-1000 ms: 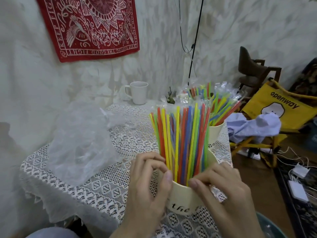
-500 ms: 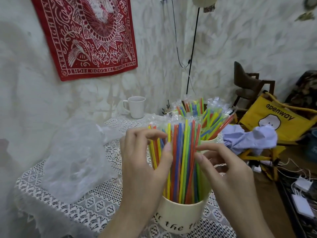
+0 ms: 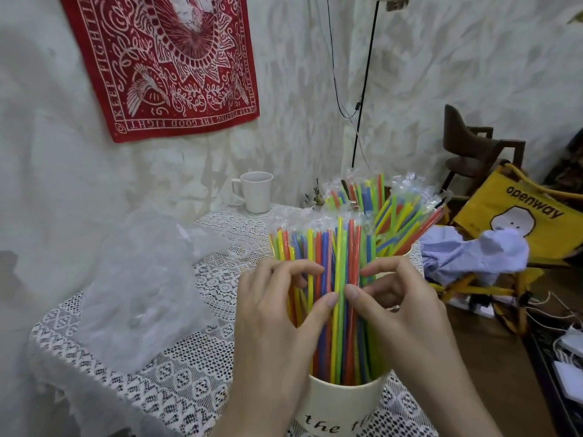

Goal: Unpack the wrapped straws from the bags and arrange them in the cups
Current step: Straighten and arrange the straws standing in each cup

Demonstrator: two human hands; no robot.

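Item: wrapped straws (image 3: 328,279), upright in the lettered cream cup (image 3: 344,405) at table's near edge; left hand (image 3: 277,313) and right hand (image 3: 397,304) pinching them mid-length; step judged arranging; next, spreading them evenly.

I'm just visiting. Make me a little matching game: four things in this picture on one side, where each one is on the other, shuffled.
Things:
1. white mug
2. red cloth
3. clear plastic bag
4. yellow bag

Places:
A. hanging on the wall
B. lying on the lace tablecloth, left of the hands
C. on the chair at right
D. at the table's far edge, by the wall

Pairs: 1-D, 2-A, 3-B, 4-C
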